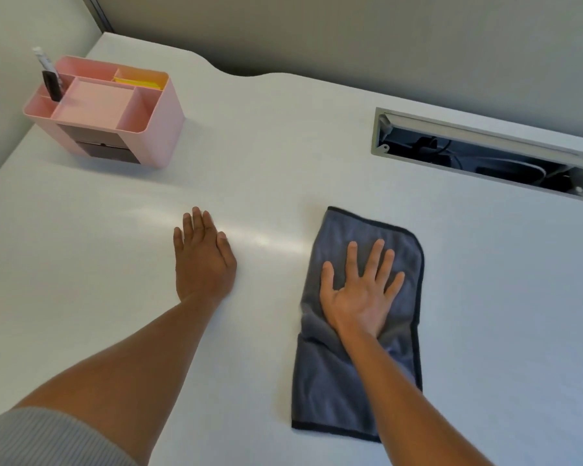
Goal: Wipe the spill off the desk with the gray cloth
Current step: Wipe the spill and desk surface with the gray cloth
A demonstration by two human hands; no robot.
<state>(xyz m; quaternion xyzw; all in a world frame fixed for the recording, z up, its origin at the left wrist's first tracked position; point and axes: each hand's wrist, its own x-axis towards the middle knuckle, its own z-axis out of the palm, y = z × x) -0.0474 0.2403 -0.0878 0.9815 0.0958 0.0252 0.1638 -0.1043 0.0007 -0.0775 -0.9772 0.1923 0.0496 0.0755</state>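
The gray cloth [337, 381] with a dark hem lies folded and flat on the white desk [485, 297], right of centre. My right hand [360, 290] presses palm-down on its upper half with the fingers spread. My left hand [202, 253] rests flat on the bare desk to the left of the cloth, fingers together, holding nothing. A faint shiny streak [266, 240] crosses the desk between the two hands; I cannot tell whether it is liquid or glare.
A pink desk organizer [148, 129] with a pen and yellow notes stands at the back left. An open cable tray slot [485, 156] with wires is set into the desk at the back right. Partition walls rise behind and to the left.
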